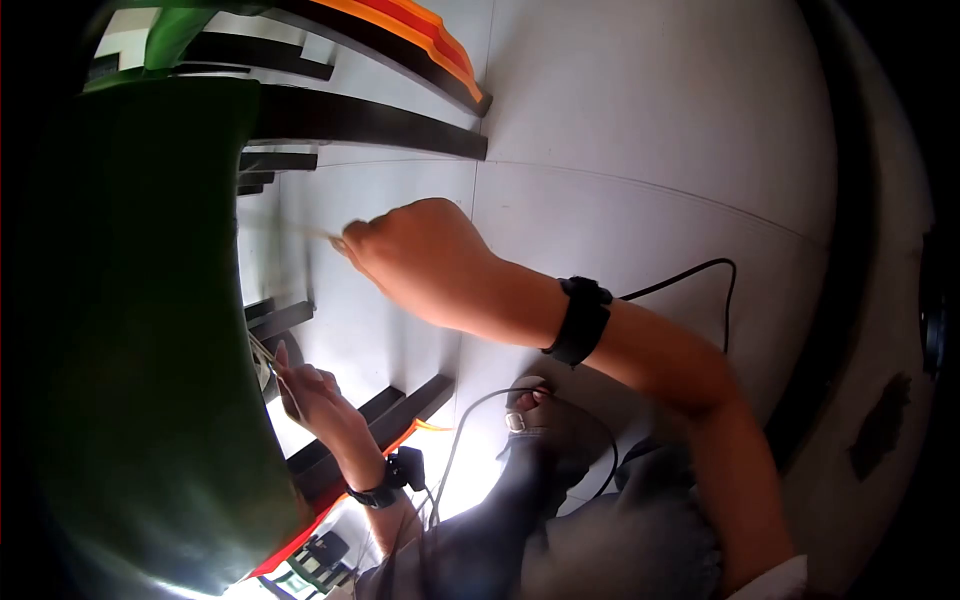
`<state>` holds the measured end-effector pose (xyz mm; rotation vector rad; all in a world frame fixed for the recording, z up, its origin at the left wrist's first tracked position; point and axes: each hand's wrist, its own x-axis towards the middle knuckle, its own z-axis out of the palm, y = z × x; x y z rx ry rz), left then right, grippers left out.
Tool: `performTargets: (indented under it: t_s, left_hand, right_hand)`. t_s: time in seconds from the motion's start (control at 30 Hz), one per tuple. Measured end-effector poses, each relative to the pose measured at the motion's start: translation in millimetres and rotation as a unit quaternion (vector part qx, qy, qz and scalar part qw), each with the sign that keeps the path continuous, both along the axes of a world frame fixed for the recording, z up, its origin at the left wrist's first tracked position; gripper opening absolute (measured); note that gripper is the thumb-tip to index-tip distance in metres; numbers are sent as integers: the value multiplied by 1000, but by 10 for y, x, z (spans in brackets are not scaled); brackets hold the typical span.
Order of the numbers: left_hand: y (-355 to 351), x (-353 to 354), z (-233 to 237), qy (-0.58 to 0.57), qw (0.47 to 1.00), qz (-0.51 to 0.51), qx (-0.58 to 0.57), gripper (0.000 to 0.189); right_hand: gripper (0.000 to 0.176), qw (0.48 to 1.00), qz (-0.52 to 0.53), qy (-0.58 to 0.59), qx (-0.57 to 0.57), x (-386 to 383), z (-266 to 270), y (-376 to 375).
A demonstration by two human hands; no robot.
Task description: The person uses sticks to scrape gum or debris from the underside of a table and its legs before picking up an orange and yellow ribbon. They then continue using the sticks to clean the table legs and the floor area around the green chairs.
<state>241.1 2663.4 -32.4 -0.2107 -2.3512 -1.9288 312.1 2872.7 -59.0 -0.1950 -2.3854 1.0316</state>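
My right hand point(415, 260), on the arm that comes in from the lower right, is closed on a thin pale strand point(318, 233). That strand runs left toward the edge of a large dark green surface point(150, 300) and blurs there. Lower down, my left hand point(312, 395) is beside the green edge, its fingers pinched on a thin light strip point(262, 352) whose far end is hidden. The two hands are apart. Each wrist wears a black band.
Dark furniture legs point(370, 122) stick out above and below the hands. Orange and red cloth point(425, 30) hangs at the top. A black cable point(690, 270) curves over pale floor tiles point(640, 110). Jeans legs point(620, 545) and a sandalled foot point(525, 405) are at the bottom.
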Motion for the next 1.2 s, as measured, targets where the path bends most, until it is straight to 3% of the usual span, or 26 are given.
performTargets:
  t_s: [0.13, 0.27, 0.33, 0.5, 0.53, 0.6, 0.7, 0.73, 0.93, 0.97, 1.07, 1.2]
  left_hand:
    - [65, -88, 26, 35, 999, -25, -20, 43]
    - [279, -5, 77, 66, 992, -31, -106, 35]
    - [185, -54, 35, 110, 967, -95, -210, 33]
    - [128, 92, -101, 19, 946, -126, -298, 33]
    - [108, 101, -109, -10, 943, -108, -314, 30]
    - [57, 144, -138, 21, 914, -96, -394, 30]
    - [-42, 175, -255, 30, 893, -82, -442, 29]
    - [-84, 186, -260, 26, 891, -78, -447, 29]
    - [-295, 192, -330, -114, 938, -47, -323, 30]
    - [-327, 205, -332, -148, 945, -43, -288, 30]
    - [-467, 238, -420, -229, 955, 13, -190, 31]
    - [-670, 256, -544, -300, 950, 70, -45, 34]
  right_hand:
    - [2, 993, 93, -67, 40, 9, -261, -49]
    - [3, 988, 105, -105, 28, 126, -417, -14]
    - [2, 987, 101, -124, 22, 197, -489, -4]
    - [7, 983, 69, -170, -11, 320, -692, 19]
    - [6, 987, 19, -157, -18, 323, -695, 4]
    - [4, 988, -80, -127, -38, 333, -689, 20]
    - [11, 981, -109, -89, -133, 259, -556, 125]
    - [13, 983, -74, -86, -143, 223, -447, 146]
    - [6, 988, -15, 49, -147, -112, 120, -58]
    - [17, 992, 20, 96, -79, -155, 101, -126]
    - [12, 984, 173, 32, 12, -147, 61, -340]
    - [5, 974, 218, -56, 27, -69, -267, -537]
